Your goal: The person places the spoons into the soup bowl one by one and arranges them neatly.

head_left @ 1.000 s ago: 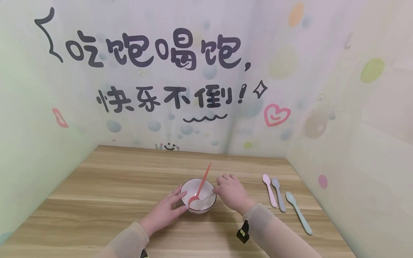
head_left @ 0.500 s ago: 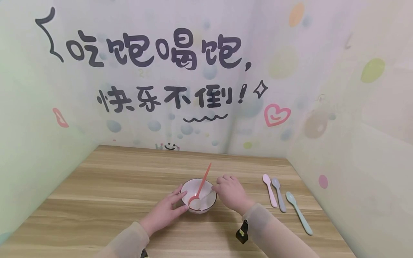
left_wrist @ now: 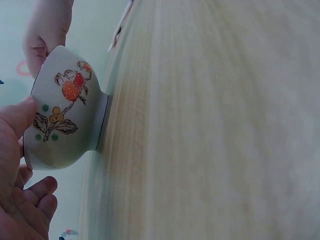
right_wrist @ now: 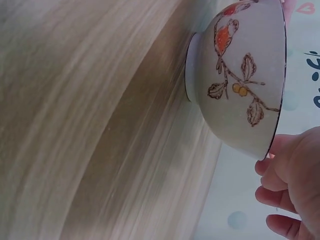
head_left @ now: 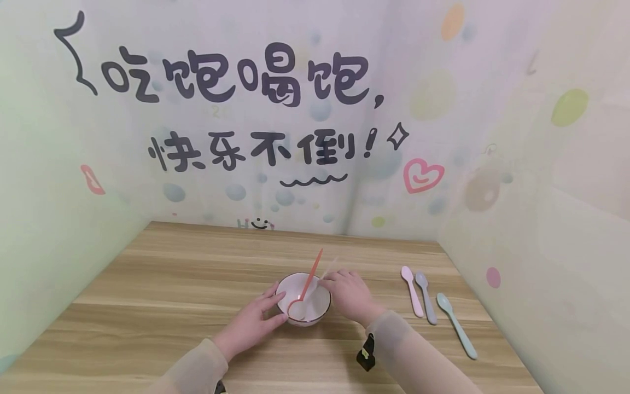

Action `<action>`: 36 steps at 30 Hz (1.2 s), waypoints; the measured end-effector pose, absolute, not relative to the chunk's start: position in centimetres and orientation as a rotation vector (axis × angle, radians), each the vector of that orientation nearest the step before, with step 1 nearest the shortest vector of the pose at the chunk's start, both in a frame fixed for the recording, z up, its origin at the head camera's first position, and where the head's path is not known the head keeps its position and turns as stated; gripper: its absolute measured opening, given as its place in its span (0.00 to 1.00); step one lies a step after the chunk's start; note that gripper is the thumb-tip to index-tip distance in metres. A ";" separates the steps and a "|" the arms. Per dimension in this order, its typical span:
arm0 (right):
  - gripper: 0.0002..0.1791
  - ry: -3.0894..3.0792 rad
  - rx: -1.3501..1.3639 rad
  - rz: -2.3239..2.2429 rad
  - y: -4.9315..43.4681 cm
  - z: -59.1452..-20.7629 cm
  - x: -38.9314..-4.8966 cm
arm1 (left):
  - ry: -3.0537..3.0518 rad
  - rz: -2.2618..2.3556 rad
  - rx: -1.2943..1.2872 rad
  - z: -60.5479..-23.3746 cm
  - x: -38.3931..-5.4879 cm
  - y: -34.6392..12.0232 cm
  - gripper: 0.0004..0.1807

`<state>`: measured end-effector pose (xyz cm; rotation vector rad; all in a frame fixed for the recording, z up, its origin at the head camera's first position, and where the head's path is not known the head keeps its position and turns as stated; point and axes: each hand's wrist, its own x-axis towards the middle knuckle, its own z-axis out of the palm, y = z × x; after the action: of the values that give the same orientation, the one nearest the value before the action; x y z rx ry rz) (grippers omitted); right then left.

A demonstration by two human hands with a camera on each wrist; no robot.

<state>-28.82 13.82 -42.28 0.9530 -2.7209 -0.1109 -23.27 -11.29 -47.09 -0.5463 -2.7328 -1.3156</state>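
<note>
Bowl (head_left: 305,323) step: my read is that the see-through utensil (head_left: 334,265) is getting settled in beside the red spoon (head_left: 311,278), with both hands at the rim.
Next move at the rim: I'd say it calls for keeping the bowl steady and easing the right fingertips away without knocking either handle.
Bowl spot: lower centre of the head view, upright on the wooden table (head_left: 197,284).
Bowl contents: the red spoon leans in it, scoop down at the left of the inside, handle poking up over the far rim. The see-through one slants up to the right, near the red handle (its lower end basically vanishes against the white, so don't ask me exactly where it rests). I can't make out any food or liquid in there.
Left hand (head_left: 253,322): holding the bowl's left side, thumb at the near part of the rim, fingers spread along the far part.
Right hand (head_left: 351,294): fingers bent, tips touching the right part of the rim. Can't tell if they're pinching the see-through handle, gripping the rim or just resting there.
Spare spoons: lower right of the frame, well apart from the bowl. Pink spoon (head_left: 412,293) and grey-purple spoon (head_left: 426,298) lie side by side, pale green spoon (head_left: 456,325) off to their right.
</note>
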 end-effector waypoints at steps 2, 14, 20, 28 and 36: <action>0.23 -2.730 0.957 -0.101 13.8 -42.4 -28.9 | -2.733 -1.323 -0.547 -47.1 -23.3 -11.3 0.31; 0.27 -2.702 0.997 -0.137 13.8 -42.8 -29.7 | -2.722 -1.333 -0.559 -46.9 -23.3 -11.3 0.31; 0.24 -2.692 0.978 -0.111 14.0 -43.0 -29.8 | -2.719 -1.327 -0.569 -46.7 -23.1 -11.3 0.32; 0.21 -2.730 0.947 0.024 14.7 -42.8 -29.6 | -2.712 -1.342 -0.570 -46.6 -23.0 -11.3 0.32; 0.26 -2.750 0.895 0.126 16.3 -43.4 -29.7 | -2.712 -1.325 -0.572 -46.7 -23.0 -11.3 0.32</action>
<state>-29.74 16.29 -43.37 0.8952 -2.7501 0.1264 -23.01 -11.30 -46.67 -0.5715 -2.7116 -1.3253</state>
